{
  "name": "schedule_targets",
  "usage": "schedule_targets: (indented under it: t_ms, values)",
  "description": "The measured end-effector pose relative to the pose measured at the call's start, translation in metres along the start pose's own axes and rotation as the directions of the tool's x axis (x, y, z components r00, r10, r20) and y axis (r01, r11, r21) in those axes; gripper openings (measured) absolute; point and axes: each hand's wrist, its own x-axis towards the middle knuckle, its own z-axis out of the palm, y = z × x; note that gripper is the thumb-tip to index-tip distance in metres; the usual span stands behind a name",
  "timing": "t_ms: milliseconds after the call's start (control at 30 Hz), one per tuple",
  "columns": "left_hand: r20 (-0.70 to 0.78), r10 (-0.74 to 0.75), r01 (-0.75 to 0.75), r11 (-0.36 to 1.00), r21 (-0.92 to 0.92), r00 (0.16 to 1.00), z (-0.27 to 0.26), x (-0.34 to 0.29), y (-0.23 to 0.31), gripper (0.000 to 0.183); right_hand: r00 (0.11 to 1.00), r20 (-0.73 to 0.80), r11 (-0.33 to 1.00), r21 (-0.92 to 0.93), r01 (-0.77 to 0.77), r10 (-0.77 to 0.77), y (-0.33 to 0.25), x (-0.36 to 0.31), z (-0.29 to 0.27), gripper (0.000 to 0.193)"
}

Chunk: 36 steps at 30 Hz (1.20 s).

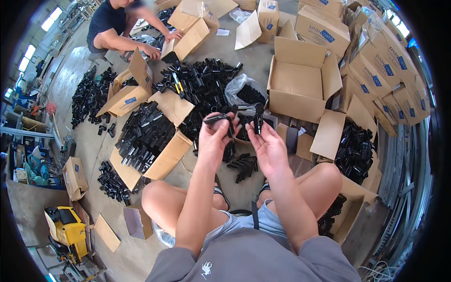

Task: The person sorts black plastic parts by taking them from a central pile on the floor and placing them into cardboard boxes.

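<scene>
My left hand [216,136] is closed around a black glossy part [221,120], its exact kind partly covered by the fingers. Beside it, my right hand [268,146] pinches a black elbow-shaped tube piece [258,118], held upright with its short arm pointing left. Both hands are raised in front of my knees, close together. Below and beyond them lies a clear plastic bag [237,87] of small black pieces. A few slim black parts [244,167] lie on the floor between my feet. A large heap of black tube pieces [206,82] spreads just past my left hand.
An open carton of black tubes [176,155] stands at left, another carton of black parts [371,181] at right. An open brown box [296,101] sits ahead, before stacked cartons [390,61]. A co-worker [110,30] crouches far left, hands on a box. A yellow machine [70,230] stands lower left.
</scene>
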Motion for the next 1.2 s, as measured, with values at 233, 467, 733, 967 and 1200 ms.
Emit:
schedule_targets:
  t_ms: [233,467,733,967,1200]
  values:
    - [0.055,0.059,-0.073,0.945,0.319,0.997,0.014,-0.019,0.010,0.023,0.891,0.183,0.781,-0.430,0.453,-0.415,0.047,-0.043,0.045,0.038]
    - [0.112,0.061,-0.078,0.985,0.155,0.992,0.032,-0.028,0.015,0.027,0.881,0.169,0.706,-0.540,0.459,-0.443,0.029,-0.052,0.048,0.026]
    - [0.024,0.012,-0.018,0.957,0.288,1.000,0.058,-0.047,0.005,0.027,0.884,0.177,0.663,-0.602,0.446,-0.434,-0.005,-0.053,0.050,0.026]
    - [0.021,-0.118,0.096,0.889,0.447,0.993,0.042,-0.047,0.013,0.035,0.973,0.212,0.630,-0.744,0.224,-0.096,-0.042,-0.041,0.040,0.036]
    - [0.172,-0.190,0.097,0.892,0.442,0.967,0.063,-0.032,0.063,0.034,0.923,0.341,0.575,-0.797,0.183,0.179,-0.100,-0.023,0.083,0.040]
